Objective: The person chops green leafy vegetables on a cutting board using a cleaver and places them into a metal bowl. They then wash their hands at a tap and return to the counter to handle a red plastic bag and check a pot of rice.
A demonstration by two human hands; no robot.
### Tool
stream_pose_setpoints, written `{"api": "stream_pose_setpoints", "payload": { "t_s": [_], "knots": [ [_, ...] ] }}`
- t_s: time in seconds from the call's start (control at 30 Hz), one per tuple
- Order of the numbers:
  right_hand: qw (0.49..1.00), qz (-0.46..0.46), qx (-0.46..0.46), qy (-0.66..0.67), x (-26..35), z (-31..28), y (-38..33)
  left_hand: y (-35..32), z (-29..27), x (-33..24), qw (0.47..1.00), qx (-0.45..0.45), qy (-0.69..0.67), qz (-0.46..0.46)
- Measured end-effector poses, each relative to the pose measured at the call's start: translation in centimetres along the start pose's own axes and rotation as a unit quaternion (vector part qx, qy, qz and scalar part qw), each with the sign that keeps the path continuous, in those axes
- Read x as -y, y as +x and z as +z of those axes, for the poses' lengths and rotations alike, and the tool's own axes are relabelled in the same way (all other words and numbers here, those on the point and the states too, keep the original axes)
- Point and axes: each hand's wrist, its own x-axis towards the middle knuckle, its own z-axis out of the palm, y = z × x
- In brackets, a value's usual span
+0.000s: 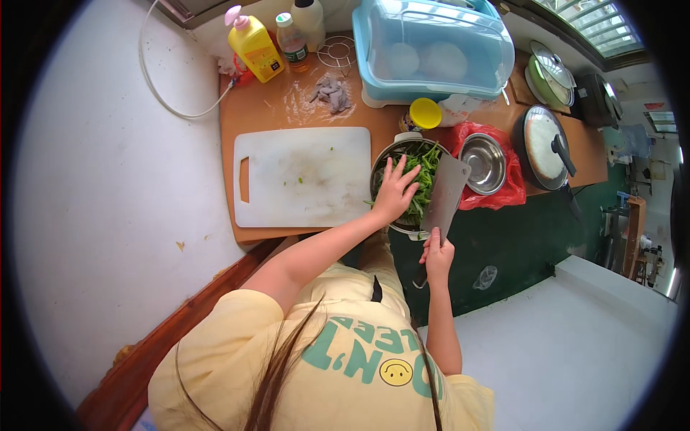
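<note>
Greens (425, 167) sit in steel bowl (388, 161), under splayed fingers of left hand (394, 190), pressing flat, gripping nothing. Right hand (437, 253) clenched on cleaver (445, 194) handle, blade just beside fingertips. Risk: blade nicks fingers; bowl near counter (266, 115) edge, may tip w/ push.

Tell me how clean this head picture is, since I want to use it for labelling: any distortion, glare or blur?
Head view: strong fisheye, a black rim all round and the counter edges bowed; daylight glare at the window, soft even light elsewhere; cleaver and greens sharp, the far right corner small and muddled.
</note>
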Motion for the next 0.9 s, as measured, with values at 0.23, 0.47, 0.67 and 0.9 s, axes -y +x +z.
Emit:
{"api": "stream_pose_setpoints", "payload": {
  "t_s": [0.23,0.47,0.67,0.9],
  "knots": [
    [0.999,0.032,0.002,0.041,-1.6,-4.9,2.0,-2.6,-4.7,-3.2,0.976,0.133,0.170,0.009],
    [0.997,0.014,0.077,-0.016,-0.9,-6.4,5.2,-1.7,0.8,-1.3,0.993,0.036,0.113,-0.021],
    [0.989,0.008,0.146,-0.008,-0.4,-7.6,8.2,0.2,0.7,-0.9,0.963,0.057,0.261,-0.031],
    [0.975,0.034,0.221,-0.004,0.5,-8.7,9.7,0.5,2.4,-7.4,0.965,0.002,0.173,0.196]
  ]
}}
